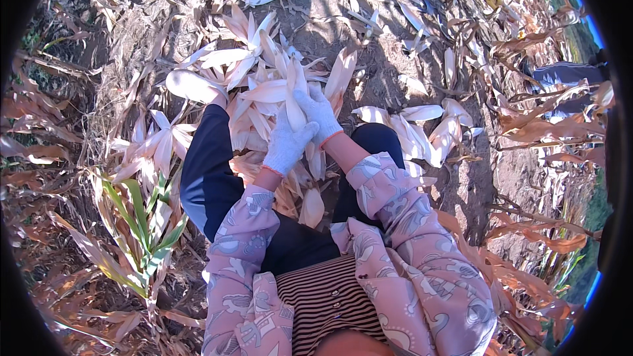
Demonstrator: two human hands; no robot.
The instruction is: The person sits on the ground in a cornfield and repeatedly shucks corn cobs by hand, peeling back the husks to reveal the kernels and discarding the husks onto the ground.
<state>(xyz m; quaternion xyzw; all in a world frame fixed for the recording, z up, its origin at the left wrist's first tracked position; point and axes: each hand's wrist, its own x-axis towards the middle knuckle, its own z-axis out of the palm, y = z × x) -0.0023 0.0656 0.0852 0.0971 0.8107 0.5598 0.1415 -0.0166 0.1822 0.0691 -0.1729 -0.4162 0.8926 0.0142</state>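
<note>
Both of my hands wear white knit gloves with orange cuffs. Between them is a pale ear of corn (295, 95) that looks still wrapped in dry husk, standing roughly upright. My left hand (288, 144) is closed around its lower end. Higher up on the right side, my right hand (316, 113) closes against the same ear, its fingers partly hidden. Beneath and beyond the hands spreads a heap of dry corn husks (247, 53), between my legs and feet. Whether any of them hold cobs is hard to make out.
More pale husks (412, 135) lie on the soil right of my knee. At left stands a husk cluster (158, 142) above a plant with green leaves (142, 217). Dry stalks and leaves (547, 132) line the right side, where dark striped cloth (560, 74) shows.
</note>
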